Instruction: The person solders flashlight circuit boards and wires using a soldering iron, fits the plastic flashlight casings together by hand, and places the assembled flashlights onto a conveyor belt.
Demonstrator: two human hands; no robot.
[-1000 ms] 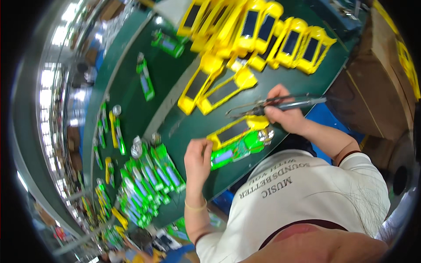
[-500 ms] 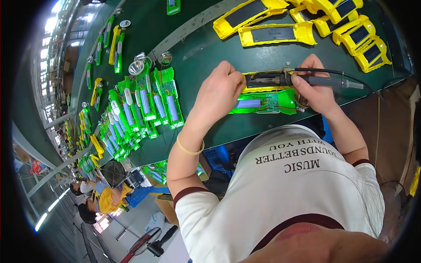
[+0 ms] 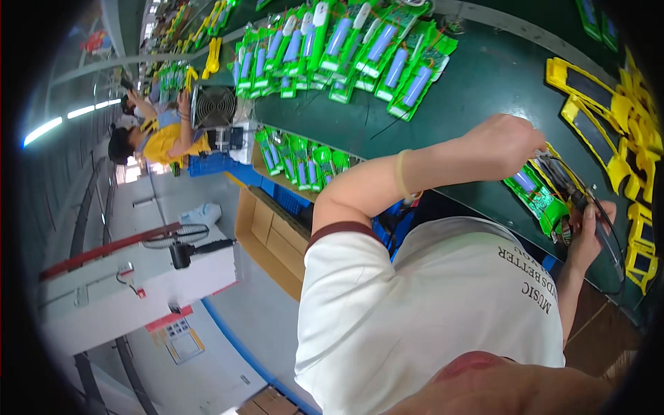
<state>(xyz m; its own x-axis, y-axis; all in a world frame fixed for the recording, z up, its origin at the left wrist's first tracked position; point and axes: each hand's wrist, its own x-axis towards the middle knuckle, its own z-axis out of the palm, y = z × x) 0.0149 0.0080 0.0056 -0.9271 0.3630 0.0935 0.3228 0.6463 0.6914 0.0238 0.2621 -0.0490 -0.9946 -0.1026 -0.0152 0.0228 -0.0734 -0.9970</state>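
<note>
My left hand is closed at the far end of the work piece; its fingertips are hidden, so what they pinch does not show. My right hand grips a soldering iron with a dark handle and a cable. Under the iron lies a yellow casing half with a dark panel, mostly covered. Beside it, nearer to me, rests a green lamp housing with a green circuit board and a purple battery cell. Part of a round reflector shows by my right hand.
Several green lamp housings with cells and wires crowd the green bench. More housings sit lower, by an open cardboard box. Several yellow casings lie at the right. A fan and a co-worker in yellow are at the left.
The view has swung, so the bench work sits farther right and more of the room at left shows. Both hands stay at the same work piece, the iron still in my right hand.
</note>
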